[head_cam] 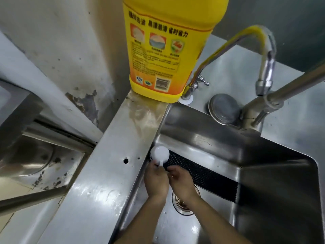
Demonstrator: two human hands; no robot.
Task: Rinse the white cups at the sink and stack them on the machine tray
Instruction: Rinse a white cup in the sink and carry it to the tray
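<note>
A small white cup (pixel 159 154) with a handle sits at the left wall of the steel sink (pixel 274 182), above a black perforated mat (pixel 202 175). My left hand (pixel 155 180) pinches the cup's handle from below. My right hand (pixel 181 180) lies right beside it over the basin, fingers curled toward the handle; whether it grips anything is hidden. No water runs from the curved faucet (pixel 265 67). The machine tray is out of view.
A large yellow detergent jug (pixel 167 44) stands on the steel ledge (pixel 112 164) left of the sink. A second tap (pixel 263 106) and a round plug (pixel 223 108) sit behind the basin. The drain (pixel 181 203) lies under my right wrist.
</note>
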